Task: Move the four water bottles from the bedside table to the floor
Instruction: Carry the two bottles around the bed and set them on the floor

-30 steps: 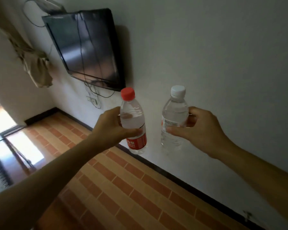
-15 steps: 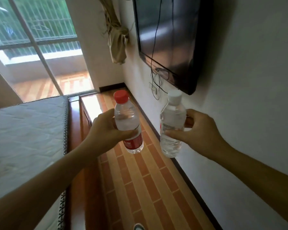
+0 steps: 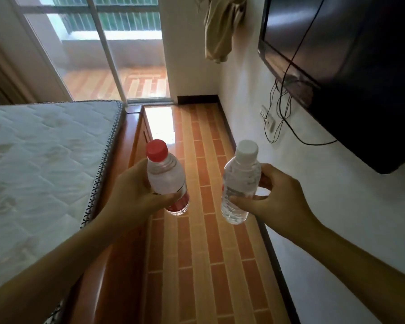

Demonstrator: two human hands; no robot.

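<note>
Left hand (image 3: 136, 190) grips red-capped bottle (image 3: 166, 176); right hand (image 3: 274, 195) grips white-capped bottle (image 3: 240, 183).
Both clear, held above the open floor strip (image 3: 204, 265) between bed frame (image 3: 117, 265) and wall (image 3: 337, 218).

One head-worn wide-angle view looks forward and steeply down from close above both outstretched arms. Beyond the fingers (image 3: 173, 197) lies tiled floor (image 3: 204, 253); a mattress (image 3: 45, 160) sits left of them, a wall (image 3: 325, 218) right.

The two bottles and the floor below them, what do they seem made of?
Red-capped bottle and white-capped bottle: probably thin clear plastic, see-through with ridged walls. Floor: likely glazed tile in a brick pattern, glossy, reflecting window glare.
</note>
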